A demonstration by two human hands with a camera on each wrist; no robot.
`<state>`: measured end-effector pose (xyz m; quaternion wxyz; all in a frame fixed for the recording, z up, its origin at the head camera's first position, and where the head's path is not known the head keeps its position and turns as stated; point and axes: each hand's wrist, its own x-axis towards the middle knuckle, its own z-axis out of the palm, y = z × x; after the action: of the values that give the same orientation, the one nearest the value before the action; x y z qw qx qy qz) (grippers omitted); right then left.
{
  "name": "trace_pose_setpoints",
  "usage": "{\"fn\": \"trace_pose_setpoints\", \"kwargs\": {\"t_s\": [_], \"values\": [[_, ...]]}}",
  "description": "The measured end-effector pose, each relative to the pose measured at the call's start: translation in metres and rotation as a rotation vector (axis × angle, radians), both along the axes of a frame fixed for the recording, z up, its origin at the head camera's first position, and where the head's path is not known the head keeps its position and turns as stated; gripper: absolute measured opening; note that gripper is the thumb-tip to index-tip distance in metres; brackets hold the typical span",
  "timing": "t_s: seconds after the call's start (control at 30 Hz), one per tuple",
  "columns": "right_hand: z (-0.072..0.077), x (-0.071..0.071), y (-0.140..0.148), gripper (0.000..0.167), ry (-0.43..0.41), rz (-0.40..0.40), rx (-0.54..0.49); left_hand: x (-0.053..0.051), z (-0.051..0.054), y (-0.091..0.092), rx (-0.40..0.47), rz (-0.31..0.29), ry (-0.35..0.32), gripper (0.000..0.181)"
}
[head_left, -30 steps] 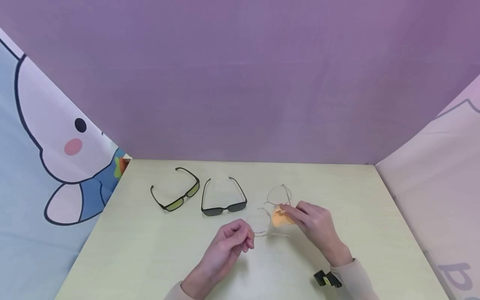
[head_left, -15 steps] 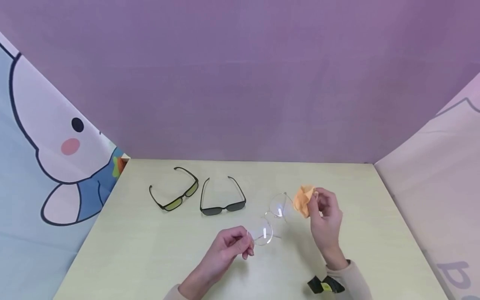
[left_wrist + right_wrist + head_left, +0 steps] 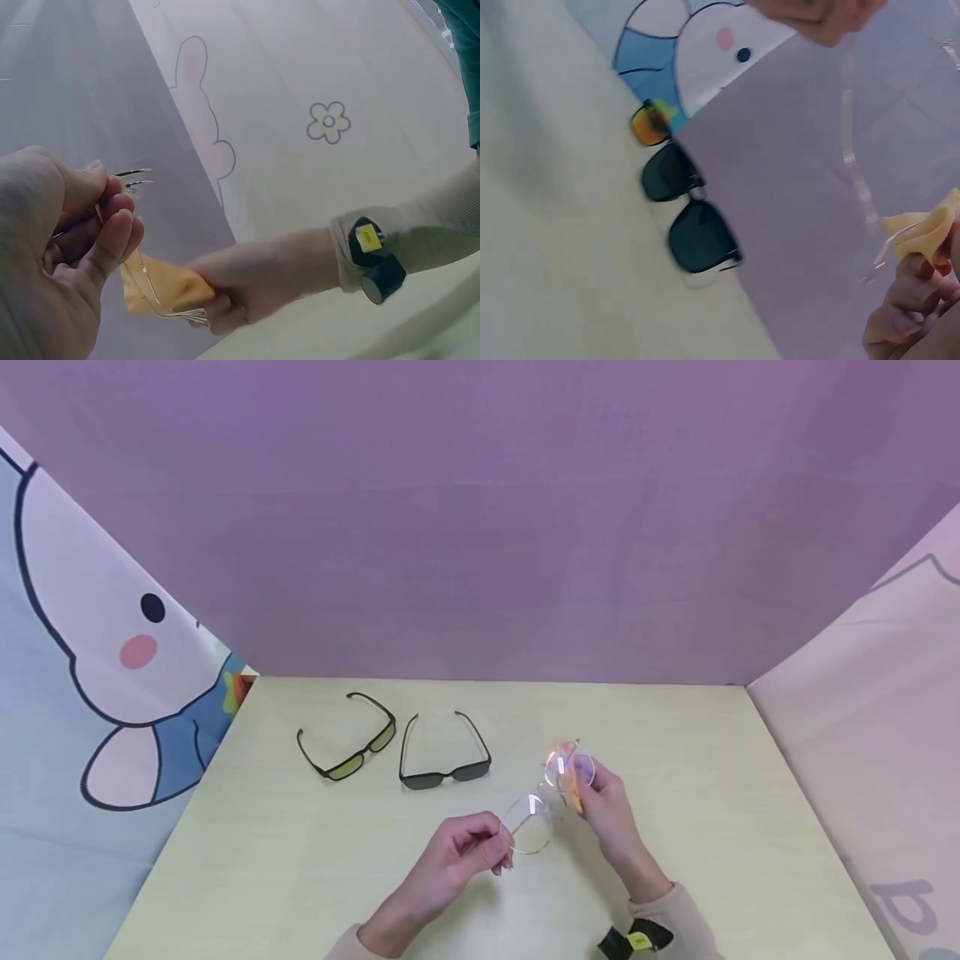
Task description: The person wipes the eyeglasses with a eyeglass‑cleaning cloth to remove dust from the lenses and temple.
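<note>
My left hand (image 3: 461, 864) pinches one side of a pair of thin wire-framed eyeglasses (image 3: 531, 828) with clear round lenses, held up off the table. In the head view the right hand (image 3: 611, 818) is at the far lens, holding a yellow-orange cleaning cloth (image 3: 169, 285). Part of this cloth shows through the far lens. The left wrist view has the cloth bunched in the right fingers, against the lower part of the wire frame. In the right wrist view the cloth (image 3: 922, 232) is between thumb and fingers at the right edge.
Dark-lensed sunglasses (image 3: 471, 772) lie on the pale table (image 3: 300, 877) with temples spread. Left of them lie black-framed glasses with yellow-green lenses (image 3: 347, 767). A purple backdrop (image 3: 480, 568) rises behind, and printed cloth walls (image 3: 112, 693) stand at both sides.
The right hand drew the cloth away from the glasses to the right, then brought it back to the far lens. The left hand keeps its grip, and the glasses have tilted slightly.
</note>
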<state>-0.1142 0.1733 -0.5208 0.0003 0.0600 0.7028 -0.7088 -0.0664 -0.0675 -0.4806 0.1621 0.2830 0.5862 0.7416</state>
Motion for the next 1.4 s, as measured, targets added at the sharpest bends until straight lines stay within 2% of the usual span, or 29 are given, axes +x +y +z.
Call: {"fn": "trace_pose_setpoints", "kwargs": {"t_s": [0.17, 0.23, 0.33, 0.5, 0.6, 0.73, 0.8, 0.87, 0.97, 1.17, 1.27, 1.4], "values": [[0.025, -0.001, 0.008, 0.018, 0.112, -0.013, -0.151, 0.001, 0.0, 0.0, -0.021, -0.008, -0.022, 0.022], [0.029, -0.002, 0.008, 0.02, 0.128, -0.008, -0.179, 0.001, 0.0, 0.0, -0.018, -0.015, -0.016, 0.022], [0.023, -0.001, 0.006, 0.022, 0.067, 0.008, -0.156, 0.001, 0.0, 0.0, -0.003, -0.016, 0.001, 0.023], [-0.002, 0.003, -0.005, 0.017, -0.104, 0.036, -0.059, 0.0, 0.001, 0.0, 0.022, 0.004, 0.044, 0.021], [-0.001, 0.003, -0.006, 0.018, -0.148, 0.034, -0.051, 0.0, 0.002, 0.0, 0.004, 0.019, 0.005, 0.022], [0.02, 0.003, -0.001, 0.021, -0.065, 0.007, -0.119, 0.002, 0.003, 0.002, -0.019, 0.033, -0.055, 0.026], [0.029, 0.003, 0.002, 0.021, 0.002, 0.0, -0.158, 0.002, 0.002, 0.003, -0.014, 0.029, -0.051, 0.025], [0.031, 0.004, 0.002, 0.02, 0.029, -0.005, -0.18, 0.003, 0.001, 0.004, -0.009, 0.027, -0.05, 0.024], [0.022, 0.007, 0.001, 0.021, -0.017, -0.01, -0.146, 0.002, -0.002, 0.005, -0.001, 0.028, -0.033, 0.022], [-0.012, 0.021, -0.007, 0.027, -0.155, 0.046, -0.007, -0.003, -0.008, 0.005, -0.018, 0.072, 0.0, 0.02], [-0.026, 0.028, -0.005, 0.029, -0.172, 0.056, 0.044, -0.008, -0.011, 0.005, -0.055, 0.082, 0.016, 0.019], [-0.039, 0.035, 0.004, 0.025, -0.162, 0.015, 0.092, -0.017, -0.016, 0.007, -0.113, 0.095, 0.041, 0.019]]}}
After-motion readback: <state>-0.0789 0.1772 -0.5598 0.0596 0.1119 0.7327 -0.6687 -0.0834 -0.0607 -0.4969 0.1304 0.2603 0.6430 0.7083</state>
